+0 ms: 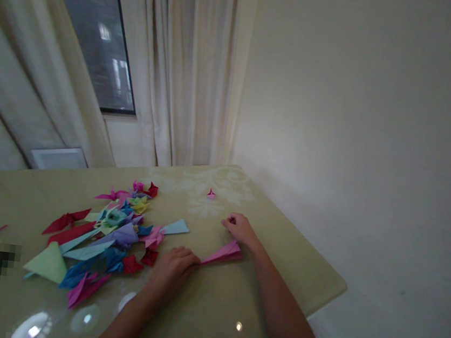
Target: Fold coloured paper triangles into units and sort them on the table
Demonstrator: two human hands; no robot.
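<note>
so, left hand (174, 265) pinching narrow tip of long pink folded-paper piece (225, 252) over glossy cream table (303, 273); right hand (240, 229) curled near flared end, grip unclear. multicoloured folded-paper heap (122, 237) leftward looks done; pinched piece perhaps unfinished.

Pink paper (223, 253) partly behind left fingers (191, 260)

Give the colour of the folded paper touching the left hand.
The folded paper is pink, in head view.
</note>
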